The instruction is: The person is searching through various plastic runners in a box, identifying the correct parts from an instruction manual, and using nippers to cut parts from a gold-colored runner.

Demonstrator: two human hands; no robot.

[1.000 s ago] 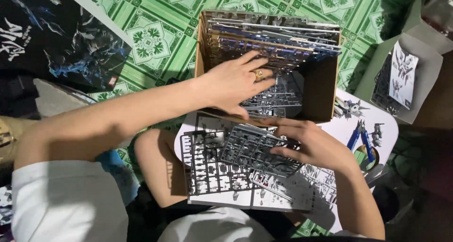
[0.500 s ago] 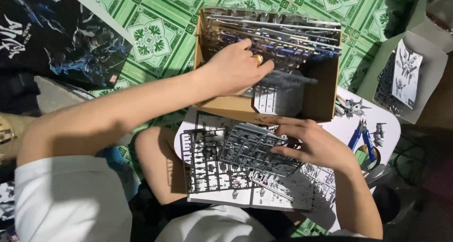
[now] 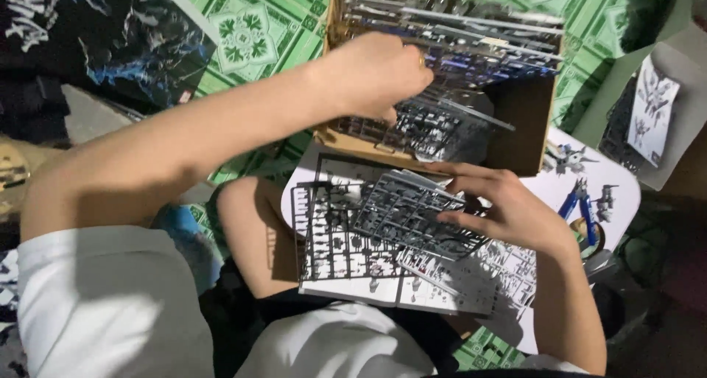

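Moved: since a second ago my left hand [image 3: 375, 72] has gone further into the cardboard box [image 3: 335, 138]; my right hand has stayed put.
Left hand: fingers curled down among the grey part frames in the box [image 3: 442, 124]; whether they pinch one I cannot tell.
Right hand [image 3: 508, 208]: fingers spread, tips resting on the loose grey part frames [image 3: 401, 212] in my lap.
Underneath: an open instruction booklet [image 3: 353, 282] on my knees.
Count: two hands, one box, one pair of blue nippers [image 3: 578, 201] to the right.
Hidden: frames overlap, so I cannot count them; my left fingertips are out of sight.
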